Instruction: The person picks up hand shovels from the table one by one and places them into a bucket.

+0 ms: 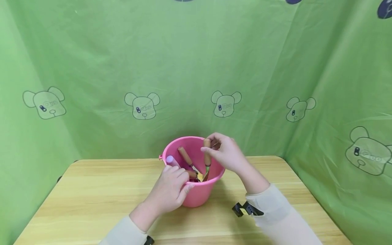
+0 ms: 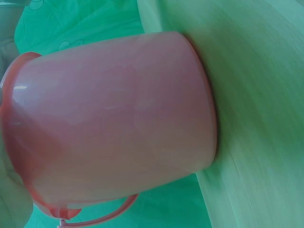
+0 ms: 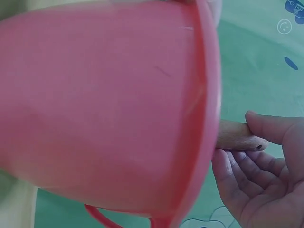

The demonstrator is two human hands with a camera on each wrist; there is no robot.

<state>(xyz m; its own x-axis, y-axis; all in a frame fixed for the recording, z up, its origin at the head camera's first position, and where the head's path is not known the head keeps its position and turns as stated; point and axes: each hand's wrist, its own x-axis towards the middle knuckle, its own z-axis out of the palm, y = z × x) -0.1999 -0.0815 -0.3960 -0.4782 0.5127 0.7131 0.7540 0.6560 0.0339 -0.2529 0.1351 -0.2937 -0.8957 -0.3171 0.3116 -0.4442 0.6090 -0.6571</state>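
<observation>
A pink bucket (image 1: 197,196) stands upright on the wooden table, with several tools inside. My left hand (image 1: 169,188) grips its near rim, fingers over the edge and thumb outside. At the right side of the opening, my right hand (image 1: 228,153) pinches the wooden handle of a small hand tool (image 1: 207,157); its green shank points down into the bucket, and its lower end is partly hidden. The right wrist view shows the thumb and fingers around this handle (image 3: 237,137) beyond the rim. Another wooden-handled tool (image 1: 184,156) leans inside, near a purple handle (image 1: 172,160).
The light wooden table (image 1: 116,183) spreads out around the bucket. Green curtains (image 1: 183,68) printed with bear heads hang behind and at both sides. A pink carrying handle (image 2: 109,217) hangs at the bucket's side.
</observation>
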